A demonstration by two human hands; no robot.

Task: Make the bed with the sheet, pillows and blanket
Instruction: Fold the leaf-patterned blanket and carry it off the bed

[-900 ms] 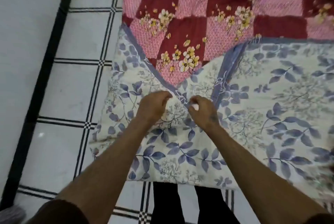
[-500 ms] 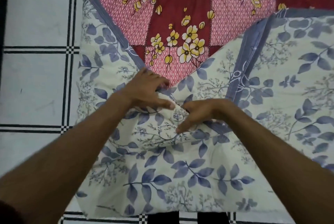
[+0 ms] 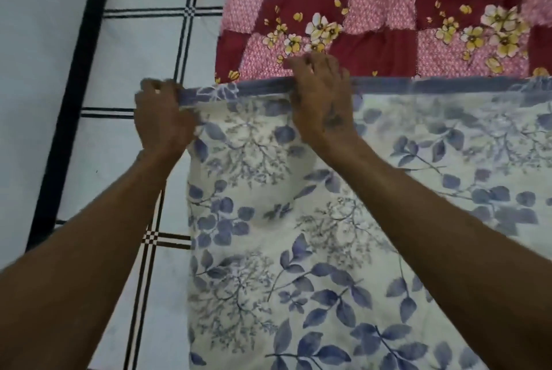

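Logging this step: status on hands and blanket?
Left hand grips blue-leaf blanket at its corner, right hand grips its blue top border. Border stretched straight across red floral sheet. Nothing in the way.

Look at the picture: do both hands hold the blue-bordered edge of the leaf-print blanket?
Yes: the left hand and right hand both grip the blanket along its blue border.
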